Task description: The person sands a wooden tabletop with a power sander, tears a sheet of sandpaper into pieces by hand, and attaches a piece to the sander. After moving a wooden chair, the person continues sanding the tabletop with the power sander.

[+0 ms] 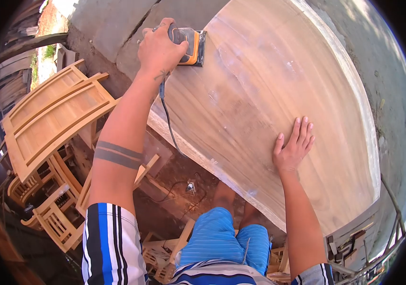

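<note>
L hand [158, 50] grips sander [192, 45]; R hand [293, 148] flat on tabletop [260, 80].

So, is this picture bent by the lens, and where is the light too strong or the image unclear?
Head view: strong fisheye bend, black corners, and the edge of the wooden slab curves. Head view: a strip at the far left edge is burnt out white. Head view: the left hand on the sander and the flat right hand look sharp. Head view: the chairs at lower left are darker.
</note>
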The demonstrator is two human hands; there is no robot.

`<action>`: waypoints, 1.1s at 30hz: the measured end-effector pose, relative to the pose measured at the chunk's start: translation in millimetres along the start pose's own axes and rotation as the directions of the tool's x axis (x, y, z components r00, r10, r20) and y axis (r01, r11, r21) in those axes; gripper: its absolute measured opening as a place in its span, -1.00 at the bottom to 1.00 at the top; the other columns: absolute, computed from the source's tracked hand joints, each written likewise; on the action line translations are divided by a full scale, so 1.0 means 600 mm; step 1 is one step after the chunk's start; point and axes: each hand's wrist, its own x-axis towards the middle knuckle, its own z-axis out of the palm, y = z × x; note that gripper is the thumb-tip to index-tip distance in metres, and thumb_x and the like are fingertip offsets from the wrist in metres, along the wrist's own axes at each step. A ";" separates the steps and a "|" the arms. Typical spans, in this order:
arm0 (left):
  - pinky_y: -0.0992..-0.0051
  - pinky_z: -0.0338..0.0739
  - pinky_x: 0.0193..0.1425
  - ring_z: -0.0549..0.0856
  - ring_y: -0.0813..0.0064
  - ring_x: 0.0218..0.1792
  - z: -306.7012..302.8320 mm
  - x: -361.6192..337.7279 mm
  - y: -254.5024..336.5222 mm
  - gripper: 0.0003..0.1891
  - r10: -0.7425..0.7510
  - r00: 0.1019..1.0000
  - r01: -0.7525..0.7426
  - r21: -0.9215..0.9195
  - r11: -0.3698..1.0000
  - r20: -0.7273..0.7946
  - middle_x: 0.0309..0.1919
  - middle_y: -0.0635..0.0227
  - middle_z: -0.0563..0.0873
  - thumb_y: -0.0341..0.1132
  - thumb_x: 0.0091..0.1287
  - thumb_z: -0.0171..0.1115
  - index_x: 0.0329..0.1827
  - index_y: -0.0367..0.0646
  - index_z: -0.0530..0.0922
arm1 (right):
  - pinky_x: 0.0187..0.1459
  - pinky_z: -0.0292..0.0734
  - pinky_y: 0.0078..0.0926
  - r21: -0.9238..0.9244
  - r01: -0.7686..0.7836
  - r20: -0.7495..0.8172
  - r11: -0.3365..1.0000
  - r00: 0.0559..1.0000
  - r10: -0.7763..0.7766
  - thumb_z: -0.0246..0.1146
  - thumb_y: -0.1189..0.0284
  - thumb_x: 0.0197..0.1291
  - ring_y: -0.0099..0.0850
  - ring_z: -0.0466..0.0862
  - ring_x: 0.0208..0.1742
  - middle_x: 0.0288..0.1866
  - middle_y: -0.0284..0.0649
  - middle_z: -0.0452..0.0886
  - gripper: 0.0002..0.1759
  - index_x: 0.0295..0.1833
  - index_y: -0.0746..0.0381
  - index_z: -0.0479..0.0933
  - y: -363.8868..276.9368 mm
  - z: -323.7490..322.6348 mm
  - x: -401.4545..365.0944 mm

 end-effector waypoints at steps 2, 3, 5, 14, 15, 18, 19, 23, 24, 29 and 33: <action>0.19 0.54 0.06 0.63 0.04 0.00 -0.012 -0.023 -0.011 -0.39 -0.023 0.999 0.024 -0.023 0.999 0.038 -0.08 0.03 0.57 -0.09 0.01 0.40 0.19 0.16 0.45 | 0.49 -0.20 0.02 -0.007 0.008 -0.003 1.000 1.000 -0.008 0.09 0.22 0.21 -0.14 0.01 0.58 0.56 -0.15 0.10 -0.27 0.49 0.18 0.16 0.000 0.000 0.005; 0.18 0.56 0.05 0.64 0.00 -0.05 -0.015 -0.044 -0.027 -0.41 -0.040 0.997 0.041 -0.014 0.999 0.059 0.02 0.00 0.51 -0.14 0.02 0.39 0.19 0.11 0.47 | 0.49 -0.20 0.02 -0.010 0.008 0.000 1.000 1.000 -0.008 0.09 0.21 0.21 -0.13 0.02 0.58 0.56 -0.15 0.10 -0.27 0.49 0.19 0.16 0.000 0.000 0.005; 0.16 0.56 0.03 0.63 0.00 -0.05 -0.021 -0.097 -0.063 -0.42 -0.079 0.992 0.082 -0.022 0.996 0.098 0.00 0.00 0.51 -0.16 0.02 0.40 0.17 0.10 0.46 | 0.49 -0.20 0.02 -0.009 0.006 0.005 1.000 1.000 -0.006 0.08 0.21 0.22 -0.13 0.02 0.58 0.56 -0.14 0.10 -0.27 0.49 0.19 0.16 0.001 -0.001 0.005; 0.20 0.54 0.02 0.63 0.05 -0.10 -0.015 -0.091 -0.058 -0.44 0.002 1.000 -0.001 -0.045 0.999 0.006 -0.13 0.08 0.57 -0.18 0.01 0.43 0.14 0.10 0.47 | 0.49 -0.21 0.05 -0.035 0.010 0.004 0.999 1.000 -0.010 0.06 0.20 0.21 -0.11 0.00 0.58 0.56 -0.11 0.08 -0.26 0.49 0.22 0.16 0.001 0.002 0.005; 0.18 0.54 0.05 0.63 -0.01 -0.06 -0.018 -0.064 -0.035 -0.43 -0.012 0.998 0.014 -0.027 1.000 0.066 -0.05 0.03 0.52 -0.16 0.02 0.42 0.16 0.15 0.47 | 0.49 -0.22 0.05 -0.034 0.005 0.011 0.999 1.000 -0.005 0.06 0.20 0.21 -0.10 -0.01 0.58 0.57 -0.11 0.07 -0.26 0.49 0.21 0.15 0.000 0.001 0.005; 0.18 0.56 0.04 0.64 0.03 -0.02 -0.018 0.000 0.031 -0.43 0.038 0.998 -0.037 -0.011 0.999 0.055 -0.04 0.03 0.53 -0.13 0.04 0.37 0.19 0.17 0.47 | 0.49 -0.22 0.05 -0.035 0.003 0.017 0.999 1.000 -0.002 0.06 0.20 0.21 -0.10 -0.02 0.59 0.57 -0.11 0.06 -0.25 0.50 0.21 0.14 0.000 0.001 0.004; 0.18 0.56 0.03 0.64 0.04 -0.01 -0.017 0.020 0.051 -0.43 0.052 0.997 -0.051 -0.014 0.999 0.059 -0.03 0.02 0.53 -0.12 0.04 0.36 0.20 0.18 0.47 | 0.49 -0.22 0.05 -0.036 0.003 0.017 0.999 1.000 -0.003 0.06 0.20 0.20 -0.09 -0.02 0.59 0.57 -0.11 0.06 -0.25 0.50 0.21 0.13 0.001 0.002 0.004; 0.21 0.58 -0.01 0.67 0.10 -0.07 -0.002 0.090 0.129 -0.43 0.134 0.991 -0.134 0.010 0.991 -0.010 -0.10 0.07 0.57 -0.08 0.02 0.37 0.17 0.18 0.48 | 0.49 -0.22 0.05 -0.037 0.000 0.019 0.999 1.000 0.000 0.07 0.20 0.20 -0.10 -0.03 0.59 0.57 -0.11 0.05 -0.24 0.50 0.21 0.12 0.001 0.002 0.004; 0.20 0.57 0.00 0.66 0.08 -0.06 -0.006 0.106 0.148 -0.46 0.157 0.987 -0.157 -0.023 0.987 -0.024 -0.11 0.04 0.59 -0.13 0.02 0.34 0.14 0.10 0.50 | 0.49 -0.22 0.05 -0.035 -0.004 0.029 0.999 1.000 0.005 0.07 0.19 0.20 -0.10 -0.03 0.59 0.57 -0.11 0.05 -0.24 0.50 0.21 0.13 0.000 0.001 0.004; 0.15 0.60 -0.05 0.67 -0.06 -0.12 -0.026 0.124 0.190 -0.52 0.286 0.954 -0.293 -0.083 0.953 -0.087 -0.13 -0.17 0.60 -0.25 -0.01 0.30 0.06 -0.07 0.57 | 0.49 -0.23 0.05 -0.025 -0.019 0.056 0.999 0.998 0.020 0.07 0.18 0.21 -0.11 -0.03 0.59 0.57 -0.14 0.07 -0.24 0.50 0.21 0.13 0.000 -0.005 0.005; 0.21 0.59 -0.03 0.66 0.06 -0.08 -0.010 0.027 0.117 -0.45 0.241 0.969 -0.240 -0.022 0.970 0.051 -0.06 0.05 0.54 -0.13 0.03 0.38 0.16 0.15 0.48 | 0.50 -0.23 0.04 -0.006 -0.019 0.035 1.000 0.999 0.019 0.07 0.18 0.21 -0.13 -0.01 0.59 0.56 -0.16 0.09 -0.26 0.49 0.20 0.15 0.003 -0.002 0.005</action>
